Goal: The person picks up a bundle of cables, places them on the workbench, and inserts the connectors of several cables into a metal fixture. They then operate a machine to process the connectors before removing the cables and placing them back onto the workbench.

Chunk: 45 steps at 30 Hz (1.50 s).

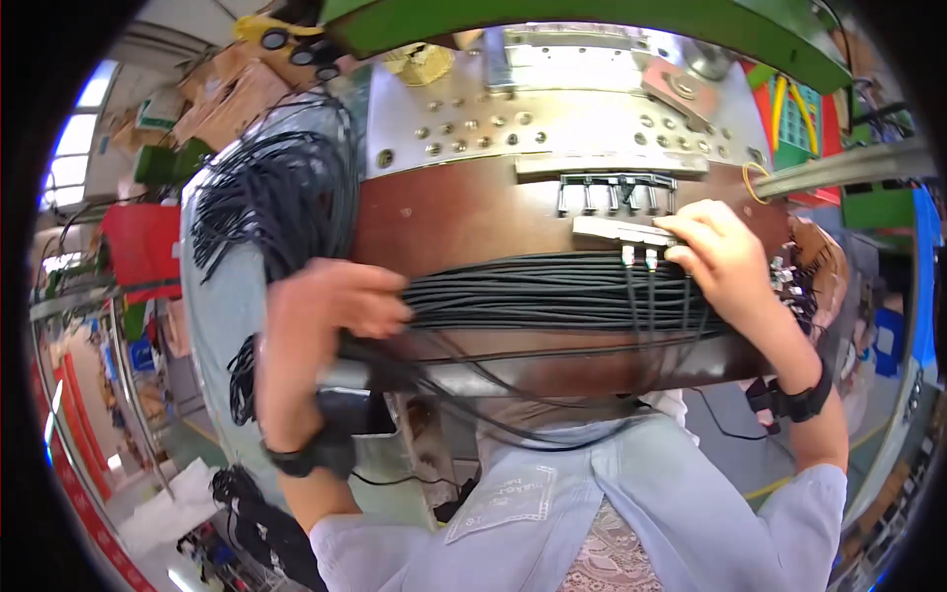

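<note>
At the right of the bench, my right hand (728, 259) pinches the end of a small flat silver metal bar (612, 231) between thumb and fingers. Two metal-tipped plugs (639, 259) sit along the bar's near edge, with thin black cables running down from them. Below and to the left lies a long flat bundle of black cables (533, 293) stretched across the table. My left hand (340, 304) is over the left end of this bundle. Motion smears it, so its grip is hidden. Beyond the bar stands a black rack with several pegs (617, 189).
A large heap of black cables (286, 197) hangs at the left. Behind the brown tabletop (434, 222) is a metal plate (473, 123) with several bolts, under a green machine frame (592, 30). A metal rod (848, 170) juts in from the right. Loose cables (533, 434) droop over the front edge.
</note>
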### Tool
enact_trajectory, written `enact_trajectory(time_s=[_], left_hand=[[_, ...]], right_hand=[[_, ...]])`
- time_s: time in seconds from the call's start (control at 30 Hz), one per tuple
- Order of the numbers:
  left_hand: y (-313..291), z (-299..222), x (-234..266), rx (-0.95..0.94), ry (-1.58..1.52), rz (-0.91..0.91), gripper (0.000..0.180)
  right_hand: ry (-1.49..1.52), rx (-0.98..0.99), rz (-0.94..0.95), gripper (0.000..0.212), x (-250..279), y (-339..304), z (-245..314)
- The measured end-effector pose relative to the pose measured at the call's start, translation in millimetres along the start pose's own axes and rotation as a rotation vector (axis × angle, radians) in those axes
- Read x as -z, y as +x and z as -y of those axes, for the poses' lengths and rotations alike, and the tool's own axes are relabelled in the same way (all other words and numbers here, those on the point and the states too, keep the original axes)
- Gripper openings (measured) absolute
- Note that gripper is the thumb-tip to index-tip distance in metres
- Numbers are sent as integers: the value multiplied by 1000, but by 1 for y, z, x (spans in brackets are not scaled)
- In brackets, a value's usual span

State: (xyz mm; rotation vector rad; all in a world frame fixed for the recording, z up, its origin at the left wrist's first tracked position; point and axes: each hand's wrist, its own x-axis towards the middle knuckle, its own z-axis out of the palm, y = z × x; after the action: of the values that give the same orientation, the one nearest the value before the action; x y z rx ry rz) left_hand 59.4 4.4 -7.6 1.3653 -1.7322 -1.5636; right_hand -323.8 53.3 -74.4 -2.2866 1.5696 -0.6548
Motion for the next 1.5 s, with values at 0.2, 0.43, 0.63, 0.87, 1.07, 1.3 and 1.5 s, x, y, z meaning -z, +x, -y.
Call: enact_trajectory(time_s=[0.2, 0.43, 0.63, 0.87, 1.07, 1.3, 1.5], left_hand=[[50, 8, -170, 12, -421, 404, 44], [184, -53, -116, 258, -1003, 211, 28], [246, -26, -84, 207, -1287, 703, 24], [224, -26, -78, -416, 969, -307, 36], [250, 3, -70, -1285, 1236, -467, 38], [239, -9, -84, -1007, 1195, -502, 22], [230, -13, -76, -942, 1075, -425, 39]], right_hand=[[109, 93, -94, 26, 2, 42, 13], [515, -296, 2, 18, 28, 122, -25], [966, -196, -75, 37, 21, 130, -70], [-96, 48, -245, 11, -4, 136, -73], [-596, 165, -277, 32, -17, 150, -55], [-252, -287, -133, 35, -12, 148, -73], [-252, -137, -195, 47, 1, 140, -90]])
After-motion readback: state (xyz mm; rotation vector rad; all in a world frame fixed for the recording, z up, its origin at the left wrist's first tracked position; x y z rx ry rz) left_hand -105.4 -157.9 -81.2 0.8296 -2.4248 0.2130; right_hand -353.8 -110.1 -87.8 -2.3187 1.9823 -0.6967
